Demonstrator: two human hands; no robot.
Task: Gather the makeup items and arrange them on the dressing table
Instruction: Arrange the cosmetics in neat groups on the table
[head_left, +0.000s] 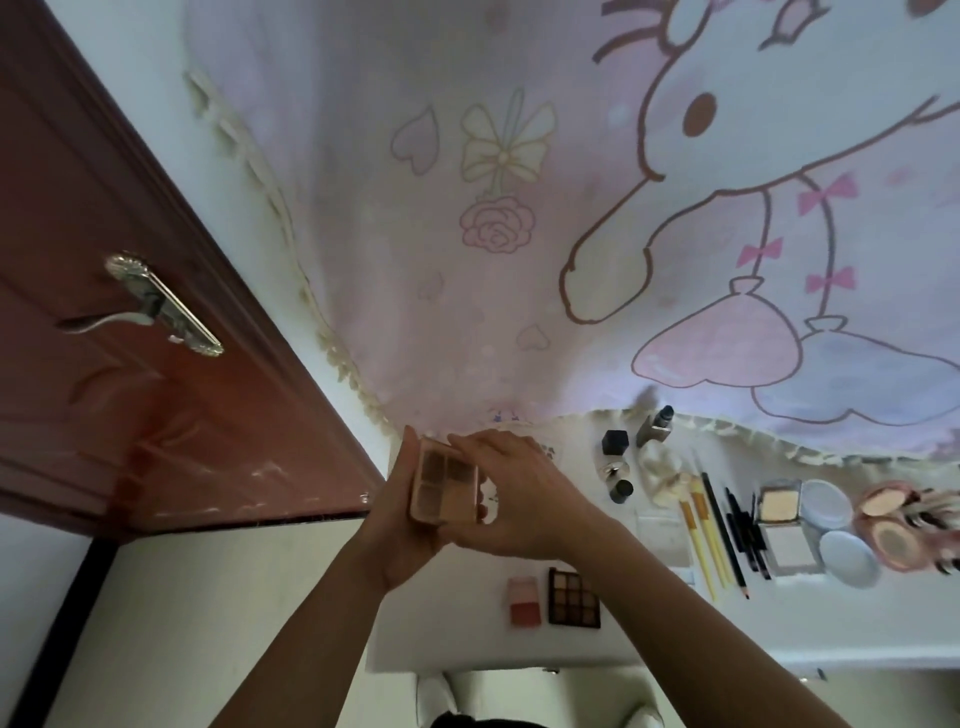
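Note:
Both my hands hold a pink eyeshadow palette (444, 486) with brown and beige pans above the left end of the white dressing table (779, 629). My left hand (395, 525) grips its left side from below. My right hand (519, 493) clasps its top and right edge. On the table lie a small pink blush palette (523, 600) and a dark eyeshadow palette (573, 596), side by side near the front edge.
Further right lie dark bottles (616, 462), a tube (655, 425), yellow brushes and black pencils (722, 530), square compacts (784, 525), round blue compacts (841, 535) and pink compacts (893, 519). A cartoon curtain (519, 208) hangs behind. A red-brown door (130, 364) stands at left.

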